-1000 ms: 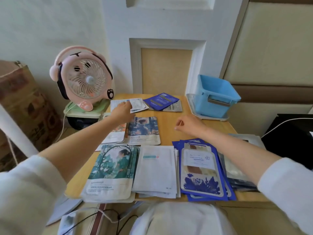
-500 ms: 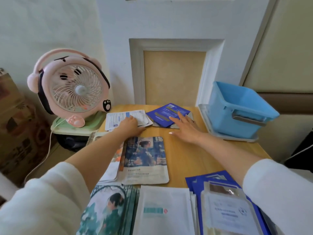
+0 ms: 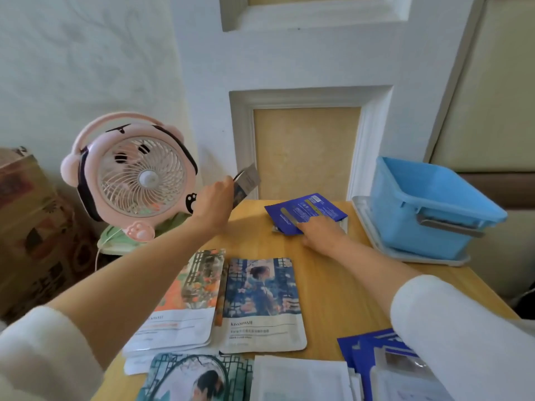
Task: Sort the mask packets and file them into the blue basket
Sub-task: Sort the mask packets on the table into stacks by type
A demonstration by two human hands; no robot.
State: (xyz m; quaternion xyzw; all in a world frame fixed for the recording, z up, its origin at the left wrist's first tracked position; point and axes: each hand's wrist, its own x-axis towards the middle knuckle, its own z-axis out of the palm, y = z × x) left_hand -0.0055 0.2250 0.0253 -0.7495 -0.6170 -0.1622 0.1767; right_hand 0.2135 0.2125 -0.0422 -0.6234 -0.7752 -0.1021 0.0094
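1. Head view, table (image 3: 333,285): wooden top, set against a white panelled wall.
2. Left hand (image 3: 215,205): raised above the far left corner of the table, just right of the pink fan (image 3: 133,175); pinches a thin sheaf of pale packets (image 3: 246,183) between thumb and fingers, tilted up toward the wall.
3. Right hand (image 3: 321,231): lies palm down at the far middle of the table, fingers stretched out, pressing on the near edge of the dark blue packet (image 3: 304,212); grips nothing. Partly covers a grey packet underneath, only its edge visible.
4. Hands: well apart, one in the air, one on the table.
5. Blue basket (image 3: 428,209): stands at the far right on a pale tray (image 3: 376,235), just right of the dark blue packet; contents not visible.
6. Middle of the table: orange garden packet (image 3: 188,296) and blue portrait packet (image 3: 260,302), side by side, touching, flat.
7. Near edge, left to right: green portrait packet (image 3: 197,377), white packets (image 3: 301,380), blue stack (image 3: 364,351) partly hidden by the right sleeve (image 3: 463,342).
8. Far left, beside the table: cardboard box (image 3: 26,227).
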